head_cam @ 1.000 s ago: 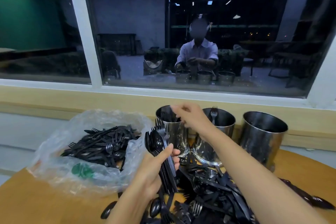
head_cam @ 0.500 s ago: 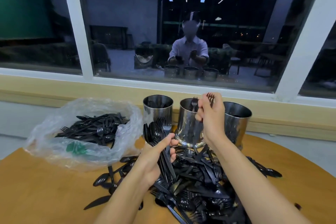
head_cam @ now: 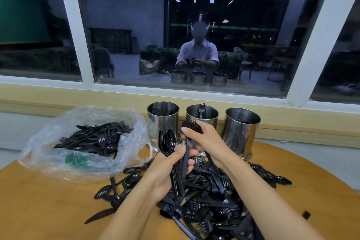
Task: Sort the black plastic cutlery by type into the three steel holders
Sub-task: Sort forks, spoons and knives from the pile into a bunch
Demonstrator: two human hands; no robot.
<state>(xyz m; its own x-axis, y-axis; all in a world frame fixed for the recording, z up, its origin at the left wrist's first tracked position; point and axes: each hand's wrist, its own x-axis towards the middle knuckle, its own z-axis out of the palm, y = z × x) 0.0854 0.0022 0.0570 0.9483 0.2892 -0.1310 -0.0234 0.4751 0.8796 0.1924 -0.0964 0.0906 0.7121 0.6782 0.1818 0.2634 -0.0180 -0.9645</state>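
Above the heap of black plastic cutlery (head_cam: 210, 187) on the round wooden surface (head_cam: 48, 200), the left grip (head_cam: 171, 163) clasped upright black plastic spoons (head_cam: 168, 142) while the nearer right grip (head_cam: 206, 140) pinched upright black plastic forks (head_cam: 191, 124), tines up, just before the middle cylindrical steel holder (head_cam: 211, 118).

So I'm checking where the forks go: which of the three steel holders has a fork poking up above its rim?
The middle holder: one fork stands above its rim. The left holder and right holder show nothing above theirs.
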